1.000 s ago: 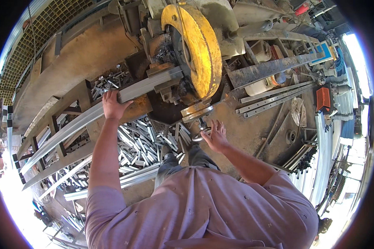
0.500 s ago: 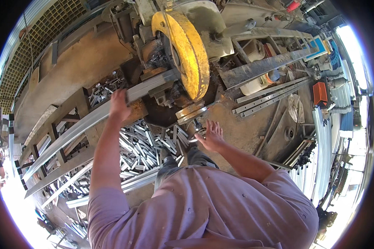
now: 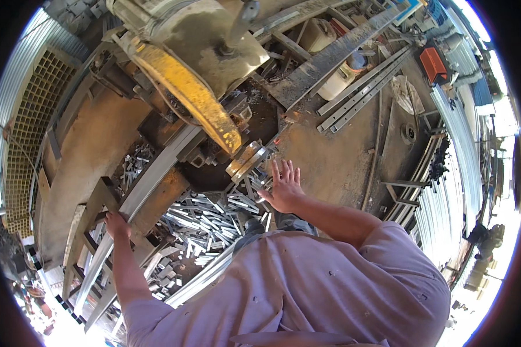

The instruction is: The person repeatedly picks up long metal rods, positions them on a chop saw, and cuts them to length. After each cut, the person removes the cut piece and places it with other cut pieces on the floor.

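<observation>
My left hand (image 3: 117,224) is closed over long silver metal tubes (image 3: 150,178), with its fingers curled around their edge. The tubes run from a steel frame stand (image 3: 103,194) up to a cutting machine, passing beneath its yellow blade guard (image 3: 185,87). Fingers spread and holding nothing, my right hand (image 3: 285,189) hovers beside the machine's rusty vise jaw (image 3: 246,162). It covers most of the vise's screw and handle, so whether it touches them I cannot tell.
Cut silver offcuts (image 3: 208,222) lie heaped by my feet. Right of the machine are a dark steel beam (image 3: 330,55), punched bars (image 3: 364,87), an orange box (image 3: 433,65) and a rack of metal lengths (image 3: 411,199).
My left hand has slid back along the tubes, away from the blade guard, and grips them. My right hand's fingers are spread wider. The view has turned, shifting the machine leftward.
</observation>
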Motion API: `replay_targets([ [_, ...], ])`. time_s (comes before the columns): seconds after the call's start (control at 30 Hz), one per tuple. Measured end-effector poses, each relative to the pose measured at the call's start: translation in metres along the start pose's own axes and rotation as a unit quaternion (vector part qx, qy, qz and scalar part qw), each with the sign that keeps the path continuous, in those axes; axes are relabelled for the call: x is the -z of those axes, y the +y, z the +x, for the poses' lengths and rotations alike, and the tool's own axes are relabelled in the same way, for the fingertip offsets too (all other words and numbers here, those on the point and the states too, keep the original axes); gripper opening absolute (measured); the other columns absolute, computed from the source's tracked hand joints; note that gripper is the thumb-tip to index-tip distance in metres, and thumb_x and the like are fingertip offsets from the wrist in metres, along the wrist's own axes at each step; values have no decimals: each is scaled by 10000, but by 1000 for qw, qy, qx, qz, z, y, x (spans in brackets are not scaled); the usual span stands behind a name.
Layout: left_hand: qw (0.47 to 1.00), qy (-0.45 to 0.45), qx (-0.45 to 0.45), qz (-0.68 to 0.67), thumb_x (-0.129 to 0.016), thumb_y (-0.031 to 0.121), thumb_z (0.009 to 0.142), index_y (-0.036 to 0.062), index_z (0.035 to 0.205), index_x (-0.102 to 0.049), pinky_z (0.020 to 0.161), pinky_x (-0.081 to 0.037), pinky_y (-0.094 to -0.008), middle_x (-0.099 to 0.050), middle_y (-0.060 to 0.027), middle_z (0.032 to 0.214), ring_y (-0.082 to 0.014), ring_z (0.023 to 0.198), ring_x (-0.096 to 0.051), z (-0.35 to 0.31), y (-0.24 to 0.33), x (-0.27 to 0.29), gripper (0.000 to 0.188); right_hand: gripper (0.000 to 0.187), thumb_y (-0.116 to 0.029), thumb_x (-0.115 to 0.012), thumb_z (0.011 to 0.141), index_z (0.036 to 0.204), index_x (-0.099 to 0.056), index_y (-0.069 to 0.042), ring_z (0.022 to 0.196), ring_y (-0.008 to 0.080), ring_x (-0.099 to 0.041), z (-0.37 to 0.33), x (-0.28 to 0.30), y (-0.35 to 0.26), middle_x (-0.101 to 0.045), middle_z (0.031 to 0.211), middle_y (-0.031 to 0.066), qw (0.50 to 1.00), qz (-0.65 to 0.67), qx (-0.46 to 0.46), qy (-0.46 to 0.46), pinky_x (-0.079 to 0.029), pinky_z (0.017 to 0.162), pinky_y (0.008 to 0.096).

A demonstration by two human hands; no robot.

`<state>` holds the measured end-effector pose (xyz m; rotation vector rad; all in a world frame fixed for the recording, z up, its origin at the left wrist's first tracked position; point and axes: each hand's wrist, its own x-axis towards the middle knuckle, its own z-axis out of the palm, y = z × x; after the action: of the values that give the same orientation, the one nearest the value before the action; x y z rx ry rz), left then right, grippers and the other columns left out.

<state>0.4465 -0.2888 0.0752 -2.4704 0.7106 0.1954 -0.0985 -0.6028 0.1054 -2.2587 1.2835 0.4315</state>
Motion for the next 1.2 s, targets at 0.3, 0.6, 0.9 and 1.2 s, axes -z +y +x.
replay_targets([
  [0.3, 997, -28, -69, -27, -817, 233, 869, 35, 1357, -604, 1075, -562, -461, -622, -170, 1448, -344, 1369, -600, 2, 99, 84, 568, 1078, -722, -501, 1026, 1725, -63, -28, 1642, 527, -28, -2, 0, -3, -96, 1752, 339, 1000, 15, -6, 18, -70, 1302, 689],
  [0.6, 928, 50, -146, -339, -886, 178, 745, 83, 1294, -620, 1068, -533, -492, -675, -173, 1349, -390, 1315, -610, -23, 202, 168, 617, 1101, -761, -443, 1028, 1733, -5, -38, 1663, 469, -4, 6, 9, 1, -69, 1786, 287, 999, 2, -32, -3, -52, 1301, 686],
  [0.9, 892, 121, -139, -414, -911, 172, 778, 39, 1198, -604, 994, -530, -507, -681, -177, 1209, -384, 1166, -654, -152, 188, 67, 537, 1121, -756, -534, 999, 1701, -128, 17, 1648, 452, -130, -13, -5, 51, -214, 1743, 280, 984, 138, 73, 87, -137, 1337, 578],
  [1.2, 893, -58, -98, -436, -875, 338, 879, 15, 1152, -661, 971, -544, -473, -700, -181, 1144, -365, 1097, -680, -321, 250, -28, 474, 891, -689, -517, 1038, 1551, -495, 40, 1538, 454, -388, -60, -29, 305, -451, 1625, 295, 981, 154, -104, -52, -352, 1269, 513],
])
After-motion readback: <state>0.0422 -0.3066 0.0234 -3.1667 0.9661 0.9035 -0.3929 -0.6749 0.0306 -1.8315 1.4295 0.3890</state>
